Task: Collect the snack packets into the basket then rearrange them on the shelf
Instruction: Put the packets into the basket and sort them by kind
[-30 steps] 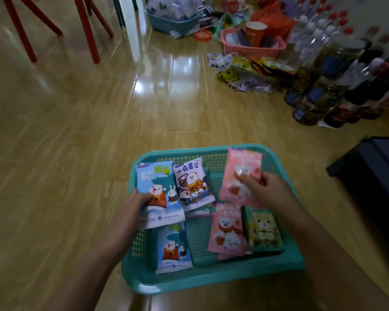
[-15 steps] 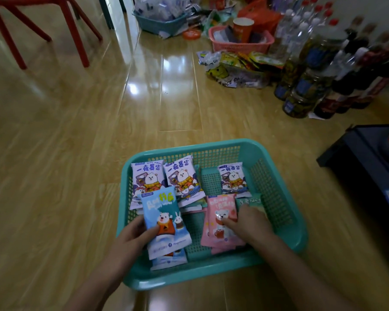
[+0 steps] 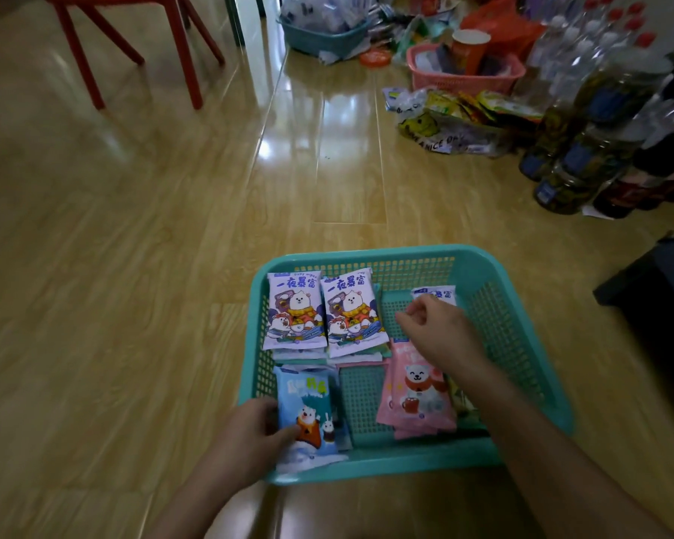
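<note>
Our left fingers [image 3: 267, 408] curl round the left edge of a blue packet [image 3: 308, 412]. The thumb lies across its front beside the bear print, so our left hand [image 3: 246, 437] grips it at the near left corner of the teal basket [image 3: 522, 274], and the packet's lower end reaches over the near rim. Our right hand [image 3: 444, 336] hovers over the right half of the basket, its fingers [image 3: 407, 319] loosely curled with thumb and forefinger drawn close together; we cannot tell whether they pinch anything. Just behind the knuckles a third purple packet [image 3: 436, 294] shows only its top edge, the rest hidden by the hand, and we cannot tell if the fingers touch it. Under the right wrist lies a pink packet [image 3: 417, 398] on others of its kind, and a green packet [image 3: 462, 402] peeks out beside it below our forearm. Two purple packets [image 3: 294, 309] lie side by side in the far left part of the basket, apart from the left hand and just left of the right fingertips. The basket stands on a wooden floor [image 3: 133, 266]. Farther off are a red chair [image 3: 133, 44], a pink basket [image 3: 464, 77], a second teal basket [image 3: 323, 38], loose wrappers [image 3: 444, 122] and a cluster of bottles [image 3: 592, 142].
</note>
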A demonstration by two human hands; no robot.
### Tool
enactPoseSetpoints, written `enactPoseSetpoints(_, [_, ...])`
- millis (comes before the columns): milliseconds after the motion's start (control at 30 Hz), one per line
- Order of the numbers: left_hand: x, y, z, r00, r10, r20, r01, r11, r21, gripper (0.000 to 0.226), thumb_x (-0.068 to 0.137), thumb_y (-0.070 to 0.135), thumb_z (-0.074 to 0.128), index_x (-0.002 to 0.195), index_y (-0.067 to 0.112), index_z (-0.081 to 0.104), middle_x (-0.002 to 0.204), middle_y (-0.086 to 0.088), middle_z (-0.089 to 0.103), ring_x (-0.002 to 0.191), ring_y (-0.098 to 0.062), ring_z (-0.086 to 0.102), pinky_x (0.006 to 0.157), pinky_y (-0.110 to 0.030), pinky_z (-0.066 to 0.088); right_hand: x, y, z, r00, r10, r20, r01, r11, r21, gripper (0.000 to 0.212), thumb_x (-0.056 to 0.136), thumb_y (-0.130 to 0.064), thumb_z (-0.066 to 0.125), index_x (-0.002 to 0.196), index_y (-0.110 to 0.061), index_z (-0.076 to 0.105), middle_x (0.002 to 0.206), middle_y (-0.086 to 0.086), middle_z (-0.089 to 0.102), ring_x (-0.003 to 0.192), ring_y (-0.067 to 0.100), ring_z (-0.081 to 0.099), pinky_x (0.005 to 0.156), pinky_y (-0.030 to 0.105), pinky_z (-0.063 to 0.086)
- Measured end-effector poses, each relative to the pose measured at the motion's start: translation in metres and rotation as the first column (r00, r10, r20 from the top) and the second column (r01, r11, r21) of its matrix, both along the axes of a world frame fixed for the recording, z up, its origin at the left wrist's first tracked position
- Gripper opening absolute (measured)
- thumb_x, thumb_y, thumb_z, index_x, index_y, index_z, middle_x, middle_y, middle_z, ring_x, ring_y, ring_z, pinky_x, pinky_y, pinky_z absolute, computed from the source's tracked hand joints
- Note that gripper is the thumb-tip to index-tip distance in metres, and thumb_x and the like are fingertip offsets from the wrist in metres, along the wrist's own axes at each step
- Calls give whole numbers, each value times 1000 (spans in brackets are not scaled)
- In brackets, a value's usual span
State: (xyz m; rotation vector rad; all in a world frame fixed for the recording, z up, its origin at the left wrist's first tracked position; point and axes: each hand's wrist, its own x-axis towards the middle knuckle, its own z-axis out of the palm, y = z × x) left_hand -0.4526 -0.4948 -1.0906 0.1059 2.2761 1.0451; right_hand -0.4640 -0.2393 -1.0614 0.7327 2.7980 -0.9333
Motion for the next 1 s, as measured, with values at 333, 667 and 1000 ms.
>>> enactPoseSetpoints(333, [-1, 37, 7, 867, -435, -242, 186, 734, -654, 21, 94, 11, 42, 112, 13, 53, 113, -8, 64, 104, -24, 61, 82, -32, 47, -23, -30, -9, 995, 92, 27, -93, 995, 23, 47, 86, -54, 52, 109, -14, 51, 106, 4, 59, 96, 24, 57, 83, 40, 50])
enactPoseSetpoints(667, [-80, 54, 9, 843, -29, -538, -144, 950, -276, 46, 90, 25, 54, 127, 2, 39, 123, -15, 50, 111, -28, 49, 88, -34, 40, -24, -40, -23, 994, 101, 47, -102, 994, 31, 36, 92, -47, 47, 83, -13, 41, 73, 2, 45, 73, 24, 45, 55, 32, 31])
enactPoseSetpoints(1000, [-113, 70, 7, 903, 37, -427, -184, 933, -308, 69, 74, 31, 74, 120, -1, 35, 124, -22, 50, 110, -38, 53, 80, -40, 44, 10, 39, -34, 921, -374, -109, 343, 911, -231, 32, 96, -33, 45, 97, -5, 60, 80, 6, 57, 80, 25, 55, 59, 29, 35])
